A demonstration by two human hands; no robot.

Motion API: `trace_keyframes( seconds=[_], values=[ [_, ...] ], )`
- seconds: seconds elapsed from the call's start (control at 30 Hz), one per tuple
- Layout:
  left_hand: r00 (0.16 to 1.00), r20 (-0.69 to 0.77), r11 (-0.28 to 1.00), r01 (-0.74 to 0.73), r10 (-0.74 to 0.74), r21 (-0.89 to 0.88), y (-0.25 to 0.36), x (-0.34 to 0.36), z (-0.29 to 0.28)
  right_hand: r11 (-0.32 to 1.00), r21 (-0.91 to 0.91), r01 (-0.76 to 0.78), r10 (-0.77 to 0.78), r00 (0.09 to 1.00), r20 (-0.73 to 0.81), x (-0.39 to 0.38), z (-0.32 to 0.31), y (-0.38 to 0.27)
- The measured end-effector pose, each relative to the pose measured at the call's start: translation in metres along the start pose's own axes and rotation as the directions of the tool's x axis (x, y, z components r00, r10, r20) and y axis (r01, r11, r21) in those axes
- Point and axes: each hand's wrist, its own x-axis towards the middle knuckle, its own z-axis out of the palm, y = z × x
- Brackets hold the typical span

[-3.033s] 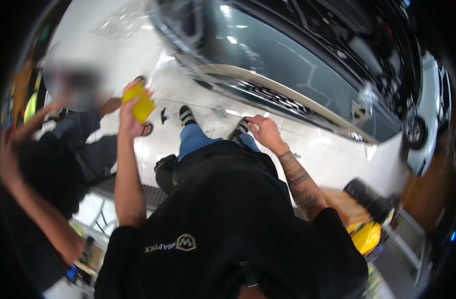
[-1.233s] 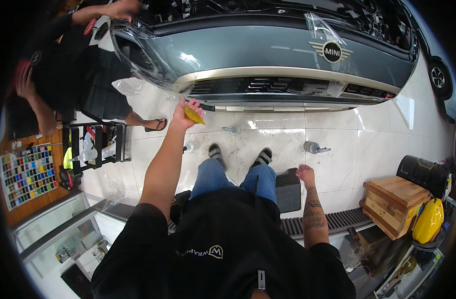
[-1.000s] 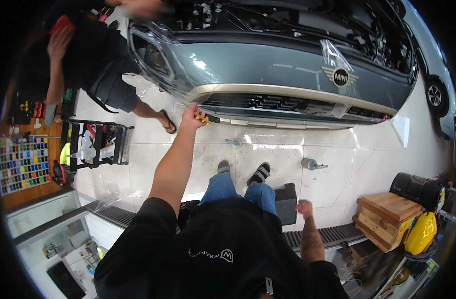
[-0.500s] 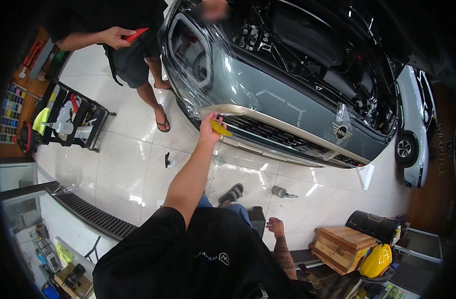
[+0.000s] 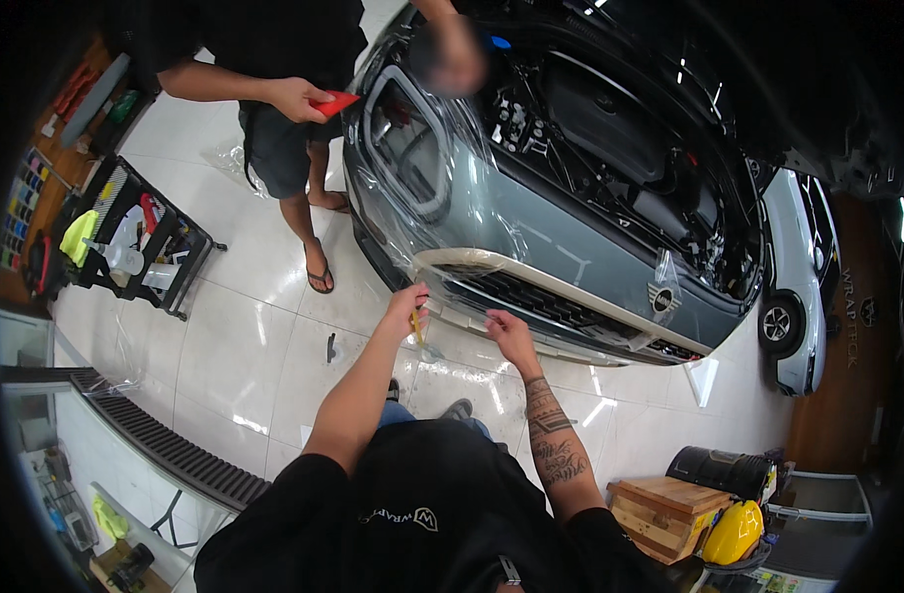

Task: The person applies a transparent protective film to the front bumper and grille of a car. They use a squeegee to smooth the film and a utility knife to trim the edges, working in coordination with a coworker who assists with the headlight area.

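Note:
My left hand (image 5: pixel 407 305) is closed around a thin yellow squeegee (image 5: pixel 418 327), seen nearly edge-on just in front of the car's front end. To its right, my right hand (image 5: pixel 511 340) is raised with its fingers pinched together. Whatever the right fingers hold, if anything, is too small to make out. Beyond both hands lies the grey-green car (image 5: pixel 561 247) with its hood up. Clear wrinkled film (image 5: pixel 492 222) lies over the headlight (image 5: pixel 409 148) side and hangs by the dark grille (image 5: pixel 531 296) and its pale trim.
At the far left stands a co-worker, whose hand (image 5: pixel 299 99) grips a red squeegee (image 5: pixel 337 103). A black tool cart (image 5: pixel 141 237) is at left. Behind me on the right are a wooden box (image 5: pixel 669 509) and a yellow rounded object (image 5: pixel 734 534). A second car (image 5: pixel 798 277) is parked at right.
My left hand has come down and back from the grille's edge with the squeegee. My right hand has risen from low at my side to the bumper front. The co-worker leans closer to the car.

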Motion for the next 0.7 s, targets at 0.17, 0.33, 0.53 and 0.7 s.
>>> trace_keyframes(
  seconds=[0.17,0.33,0.53,0.7],
  values=[
    [0.991,0.115,0.849,0.006,0.064,-0.529,0.007,-0.024,-0.029,0.996,-0.02,0.088,-0.085,0.988,0.13,0.023,0.039,-0.047],
    [0.962,0.246,0.831,0.041,0.117,-0.554,0.01,-0.055,-0.048,0.989,-0.137,0.05,-0.032,0.991,0.132,0.017,0.049,-0.025],
    [0.961,0.272,0.871,0.086,0.056,-0.483,-0.014,-0.063,-0.095,0.974,-0.227,0.018,0.016,0.989,0.145,-0.003,0.03,0.034],
    [0.961,0.276,0.908,0.113,0.004,-0.404,-0.02,-0.086,-0.101,0.949,-0.293,-0.117,0.163,0.977,0.137,-0.043,0.003,0.074]
  ],
)
